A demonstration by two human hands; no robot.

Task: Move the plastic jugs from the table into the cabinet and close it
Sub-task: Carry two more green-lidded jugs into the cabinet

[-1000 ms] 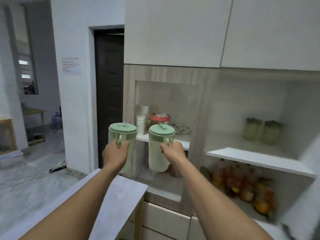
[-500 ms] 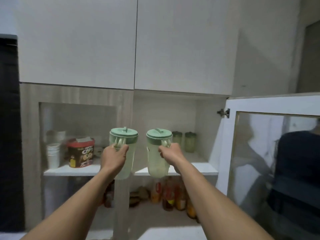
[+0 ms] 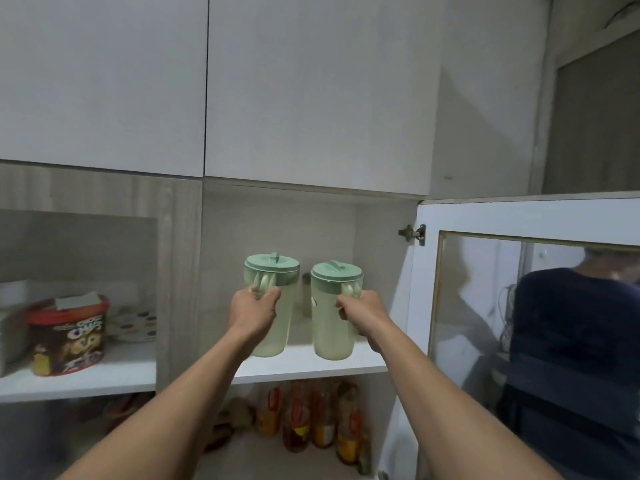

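Two hands' grips, left (image 3: 255, 308) and right (image 3: 363, 311), clench jug handles (image 3: 262, 284), hiding rear jars (image 3: 306, 289).

A red-lidded cereal tub (image 3: 69, 336) stands at 9 o'clock; blurred bottles (image 3: 313, 415) occupy the lower shelf at 6 o'clock.

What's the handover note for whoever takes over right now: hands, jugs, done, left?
Left hand: shut on the left jug by its handle.
Right hand: shut on the right jug by its handle.
Both jugs are upright with green lids on, held at the white shelf of the open cabinet; whether their bases touch it is unclear.
Done: jugs brought to the cabinet.
Left: set both down, let go, swing the glass door shut.
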